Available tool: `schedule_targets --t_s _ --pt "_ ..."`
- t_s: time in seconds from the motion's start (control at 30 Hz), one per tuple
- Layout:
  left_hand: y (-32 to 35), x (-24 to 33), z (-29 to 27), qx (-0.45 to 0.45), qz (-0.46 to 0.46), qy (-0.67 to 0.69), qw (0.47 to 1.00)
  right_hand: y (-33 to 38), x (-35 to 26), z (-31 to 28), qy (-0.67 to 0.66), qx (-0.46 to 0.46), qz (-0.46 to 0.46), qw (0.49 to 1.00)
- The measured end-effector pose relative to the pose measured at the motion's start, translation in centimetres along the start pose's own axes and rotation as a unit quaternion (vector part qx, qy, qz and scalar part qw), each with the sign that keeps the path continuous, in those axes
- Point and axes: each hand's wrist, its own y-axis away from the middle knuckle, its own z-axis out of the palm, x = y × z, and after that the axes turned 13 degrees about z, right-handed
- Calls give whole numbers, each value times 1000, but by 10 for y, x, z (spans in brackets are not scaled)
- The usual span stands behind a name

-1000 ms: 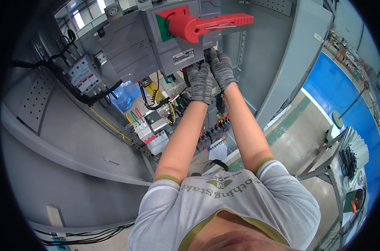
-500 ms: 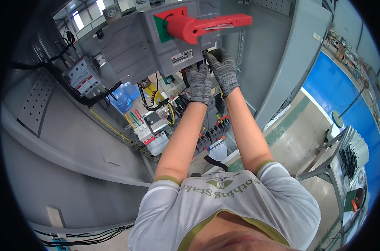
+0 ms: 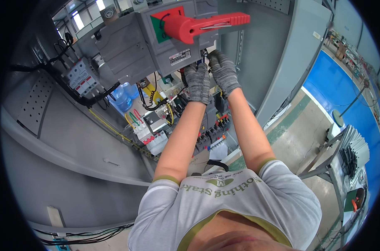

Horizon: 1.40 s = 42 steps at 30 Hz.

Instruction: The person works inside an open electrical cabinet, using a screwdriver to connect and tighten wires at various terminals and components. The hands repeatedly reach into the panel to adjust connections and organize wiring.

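Grey cabinet steel fills my view as I reach both gloved hands up under the switch box, left hand and right hand side by side, fingers curled at the wires just above them, below the sideways red handle.

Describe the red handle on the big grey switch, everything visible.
The red handle is a long lever of moulded plastic by its look, with a round hub at the left and a ribbed grip at the right end. It lies roughly level, pointing right, mounted on a red and green plate on the grey switch box. Nothing touches it; both gloved hands work just below the box.
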Motion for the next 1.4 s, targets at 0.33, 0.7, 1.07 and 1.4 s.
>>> schedule_targets --t_s 0.33,0.7,1.07,1.4 --pt "0 -17 5 53 -16 34 998 24 -3 -7 -311 -91 51 945" --pt "0 -21 -3 39 -12 40 998 18 10 0 -215 -3 2 977" --pt "3 -25 -1 40 18 -6 999 19 7 -5 -185 -67 5 980" --pt "5 -23 -1 52 6 -16 998 13 17 -2 -172 -24 -27 984"
